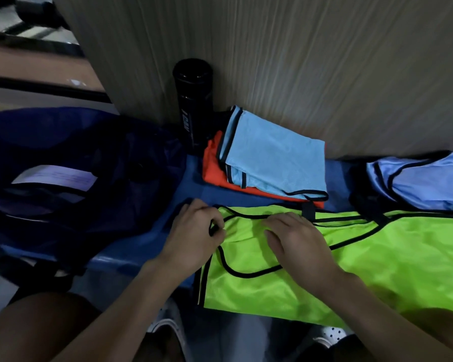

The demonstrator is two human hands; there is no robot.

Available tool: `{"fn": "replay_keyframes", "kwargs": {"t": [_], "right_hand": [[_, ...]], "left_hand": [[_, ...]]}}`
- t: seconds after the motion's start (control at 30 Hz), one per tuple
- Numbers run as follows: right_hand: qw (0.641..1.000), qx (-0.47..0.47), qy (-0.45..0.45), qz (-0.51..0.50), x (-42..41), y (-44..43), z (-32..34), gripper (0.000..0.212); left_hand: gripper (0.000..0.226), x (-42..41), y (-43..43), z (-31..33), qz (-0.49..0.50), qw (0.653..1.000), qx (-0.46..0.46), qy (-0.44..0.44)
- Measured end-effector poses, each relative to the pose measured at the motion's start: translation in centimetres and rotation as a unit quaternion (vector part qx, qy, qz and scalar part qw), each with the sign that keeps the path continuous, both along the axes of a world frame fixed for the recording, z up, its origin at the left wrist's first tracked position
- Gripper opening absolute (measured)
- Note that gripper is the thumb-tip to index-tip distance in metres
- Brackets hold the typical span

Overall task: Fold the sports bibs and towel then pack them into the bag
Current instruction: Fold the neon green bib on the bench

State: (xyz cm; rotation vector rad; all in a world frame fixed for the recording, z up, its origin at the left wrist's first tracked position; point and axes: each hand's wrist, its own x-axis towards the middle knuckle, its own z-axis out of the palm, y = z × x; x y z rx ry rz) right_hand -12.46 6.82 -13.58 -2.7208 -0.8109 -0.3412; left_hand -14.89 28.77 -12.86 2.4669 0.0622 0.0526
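Along the front edge of the blue bench (131,246) lies the green bib (377,257), spread flat. The left hand (194,231) pinches its black trim at the left end. The right hand (296,239) presses on it with relaxed fingers, gripping nothing. Behind, a folded light-blue bib (275,158) rests on an orange bib (212,171). The dark bag (89,158) sits at the bench's left end.

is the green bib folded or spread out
Spread out: the green bib lies flat in a single layer, its black neck trim fully showing.
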Motion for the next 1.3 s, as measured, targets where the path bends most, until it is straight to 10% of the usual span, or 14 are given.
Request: {"fn": "replay_keyframes", "kwargs": {"t": [0.2,1.03,1.3], "right_hand": [[1.0,-0.013,-0.008,-0.021,0.2,0.4,0.1,0.031],[0.999,0.034,-0.022,-0.037,0.9,0.8,-0.2,0.007],[0.992,0.098,0.07,-0.039,0.8,1.0,0.2,0.032]], "left_hand": [[0.043,0.1,0.3,0.1,-0.023,1.0,-0.003,-0.001],[0.024,1.1,-1.0,-0.1,-0.022,0.994,-0.104,-0.034],[0.017,1.0,-1.2,-0.1,-0.034,0.996,-0.079,-0.001]]}}
